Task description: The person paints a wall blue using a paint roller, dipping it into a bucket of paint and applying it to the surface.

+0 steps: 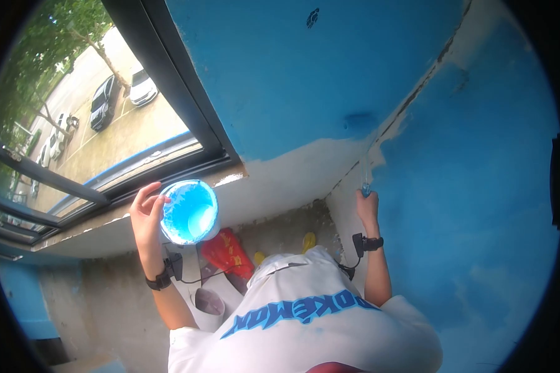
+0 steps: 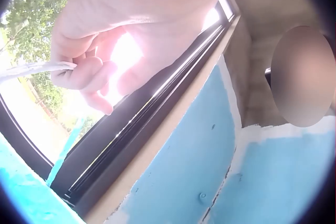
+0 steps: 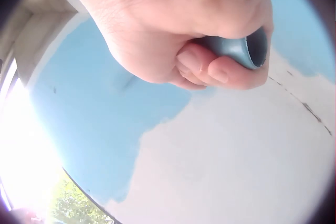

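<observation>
My left hand (image 1: 147,222) holds up a paint bucket (image 1: 175,212) by its handle, beside the window. Blue paint coats the inside of the bucket. In the left wrist view, the paint-smeared white bucket handle (image 2: 37,69) runs into the curled fingers (image 2: 86,74). Low at the right, my right hand (image 1: 368,210) grips a tool by its blue hollow handle (image 3: 235,50), fingers wrapped round it. A pale part of the tool (image 1: 365,166) points up toward the wall corner; its far end is blurred against the wall.
A dark-framed window (image 1: 196,93) with a sill is at the left. The wall ahead (image 1: 292,81) is blue above and bare white (image 1: 292,171) below; the right wall (image 1: 466,217) is mostly blue. Below are a red bag (image 1: 229,253) and a pale round container (image 1: 210,303).
</observation>
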`<state>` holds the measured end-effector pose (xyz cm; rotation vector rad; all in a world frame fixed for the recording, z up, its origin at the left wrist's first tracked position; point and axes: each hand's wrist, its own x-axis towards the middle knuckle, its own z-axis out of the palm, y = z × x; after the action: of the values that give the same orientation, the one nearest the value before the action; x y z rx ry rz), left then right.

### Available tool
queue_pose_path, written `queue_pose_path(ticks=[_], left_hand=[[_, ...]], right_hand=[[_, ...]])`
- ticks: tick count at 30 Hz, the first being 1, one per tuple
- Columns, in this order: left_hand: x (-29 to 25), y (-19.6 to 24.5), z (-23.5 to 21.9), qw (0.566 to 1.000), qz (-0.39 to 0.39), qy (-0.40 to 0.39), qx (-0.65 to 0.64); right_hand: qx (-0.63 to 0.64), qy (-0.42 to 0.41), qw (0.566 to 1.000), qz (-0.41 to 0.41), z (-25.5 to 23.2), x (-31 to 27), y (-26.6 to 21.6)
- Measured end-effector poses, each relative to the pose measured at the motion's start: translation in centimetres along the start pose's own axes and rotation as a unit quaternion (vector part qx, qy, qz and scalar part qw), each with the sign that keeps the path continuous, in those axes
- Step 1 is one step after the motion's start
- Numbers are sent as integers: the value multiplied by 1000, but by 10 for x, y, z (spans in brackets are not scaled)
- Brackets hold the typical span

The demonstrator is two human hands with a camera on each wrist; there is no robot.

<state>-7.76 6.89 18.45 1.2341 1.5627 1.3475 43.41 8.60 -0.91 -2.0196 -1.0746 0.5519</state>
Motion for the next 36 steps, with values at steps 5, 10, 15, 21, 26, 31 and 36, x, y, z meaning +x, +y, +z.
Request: queue_pose_path(ticks=[5,10,15,21,26,31,36], left_hand=[[-23,-13,-1,998,-53,-23,22],[-40,-37,1,996,-62,-55,44],[-47,-62,13,996,-76,-13,35],[-47,-73,33,995,-95,20,7],[-52,-78,45,995,-94,0,-38],[-57,-81,59,993,-108,-1,-52],[-62,-83,68,991,-125,-4,-54]], right_hand=[[96,-15,995,17,-35,45,-61],[151,-103,981,66,-2,61,-56],[-18,14,1000,16,89,61,86],[-90,-85,988,92,107,16,133],[-65,-97,992,44,65,6,116],[-16,-125,992,15,7,-27,57],[23,-106,993,-45,-28,-39,-20]])
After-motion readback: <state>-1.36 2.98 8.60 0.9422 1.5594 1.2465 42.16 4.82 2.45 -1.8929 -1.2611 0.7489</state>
